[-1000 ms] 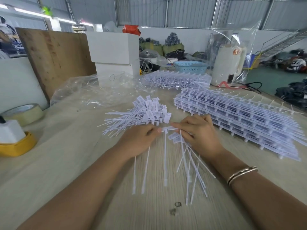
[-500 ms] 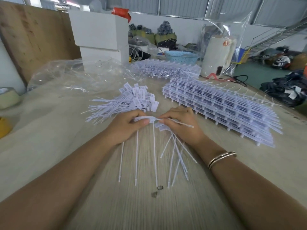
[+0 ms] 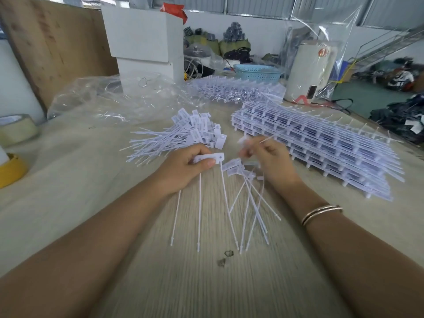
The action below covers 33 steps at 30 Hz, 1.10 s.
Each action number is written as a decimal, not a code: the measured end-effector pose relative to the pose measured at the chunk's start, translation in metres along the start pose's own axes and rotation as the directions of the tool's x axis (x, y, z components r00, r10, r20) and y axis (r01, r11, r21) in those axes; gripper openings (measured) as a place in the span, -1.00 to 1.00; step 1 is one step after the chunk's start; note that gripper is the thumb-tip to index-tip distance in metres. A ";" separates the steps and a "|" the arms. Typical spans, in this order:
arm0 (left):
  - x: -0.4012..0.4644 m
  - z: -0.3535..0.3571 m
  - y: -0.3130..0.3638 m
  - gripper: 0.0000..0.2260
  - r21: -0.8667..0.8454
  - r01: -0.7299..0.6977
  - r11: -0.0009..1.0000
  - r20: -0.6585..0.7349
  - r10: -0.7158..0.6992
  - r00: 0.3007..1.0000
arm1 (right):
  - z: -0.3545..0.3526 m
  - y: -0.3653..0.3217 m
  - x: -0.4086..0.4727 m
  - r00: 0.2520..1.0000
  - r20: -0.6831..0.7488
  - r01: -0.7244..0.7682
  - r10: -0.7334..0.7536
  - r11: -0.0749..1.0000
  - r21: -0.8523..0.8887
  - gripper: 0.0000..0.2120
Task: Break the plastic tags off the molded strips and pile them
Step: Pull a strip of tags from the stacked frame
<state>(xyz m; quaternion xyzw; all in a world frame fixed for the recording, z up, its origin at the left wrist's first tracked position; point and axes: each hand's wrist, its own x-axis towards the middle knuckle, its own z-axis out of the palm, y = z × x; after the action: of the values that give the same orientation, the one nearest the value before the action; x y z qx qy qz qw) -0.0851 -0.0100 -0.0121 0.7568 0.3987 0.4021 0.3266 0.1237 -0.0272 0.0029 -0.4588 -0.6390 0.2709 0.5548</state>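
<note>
Head view: left hand [image 3: 183,171] grips flat white strip [image 3: 208,157]; right hand [image 3: 273,164] pinches thin blurred tag [image 3: 250,142].

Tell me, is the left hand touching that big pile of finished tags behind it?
Apart. The head view shows bare table between the left hand and the pile of tags.

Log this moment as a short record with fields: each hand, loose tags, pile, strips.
left hand: grips a strip piece with tags hanging
right hand: pinches one tag, blurred
loose tags: on table under right hand
pile: beyond left hand
strips: stacked at right
</note>
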 end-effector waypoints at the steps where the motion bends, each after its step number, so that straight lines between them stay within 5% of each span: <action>1: -0.001 -0.002 -0.001 -0.92 -0.042 0.009 0.999 -0.017 -0.009 1.000 | -0.007 0.003 0.002 0.994 -0.103 -0.030 0.037 0.998 0.061 -0.80; 3: -0.002 -0.004 -0.003 -0.89 -0.125 0.002 0.992 -0.081 -0.012 0.997 | -0.021 0.009 0.005 0.989 -0.144 -0.019 0.018 1.000 -0.008 -0.78; 9: 0.002 -0.001 -0.005 -0.89 -0.158 0.065 0.985 -0.068 -0.077 0.995 | -0.014 0.018 0.004 0.962 0.244 0.203 -0.123 0.918 -0.340 -0.75; 13: 0.002 0.000 -0.006 -0.74 -0.160 0.109 0.981 -0.077 -0.122 0.990 | -0.012 0.017 0.005 0.945 0.327 0.113 -0.018 0.955 -0.274 -0.63; 18: 0.001 0.000 -0.005 -0.80 0.026 0.022 0.999 -0.037 -0.021 0.999 | -0.014 0.019 0.006 0.950 0.308 -0.005 0.050 0.989 -0.145 -0.46; 20: 0.001 0.001 -0.005 -0.82 0.042 -0.004 0.999 -0.044 0.005 0.999 | -0.015 0.017 0.005 0.966 0.260 0.054 -0.001 0.979 -0.196 -0.43; 25: 0.000 0.001 -0.003 -0.79 0.083 -0.047 0.995 -0.024 0.050 0.998 | -0.004 0.007 -0.002 0.915 0.262 0.388 -0.305 0.842 -0.375 -0.55; 29: 0.000 0.003 -0.001 -0.79 0.050 -0.073 0.996 -0.033 0.075 0.997 | 0.009 0.008 -0.004 0.850 0.412 0.525 -0.329 0.599 -0.605 -0.59; 33: 0.001 0.002 0.000 -0.76 0.006 -0.051 0.999 -0.058 0.052 0.997 | 0.009 0.007 -0.005 0.846 0.416 0.530 -0.333 0.606 -0.594 -0.57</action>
<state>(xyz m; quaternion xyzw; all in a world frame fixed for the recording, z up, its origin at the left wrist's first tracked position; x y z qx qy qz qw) -0.0825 -0.0095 -0.0127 0.7554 0.3893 0.4315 0.3028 0.1165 -0.0274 -0.0073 -0.4212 -0.8521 -0.0716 0.3024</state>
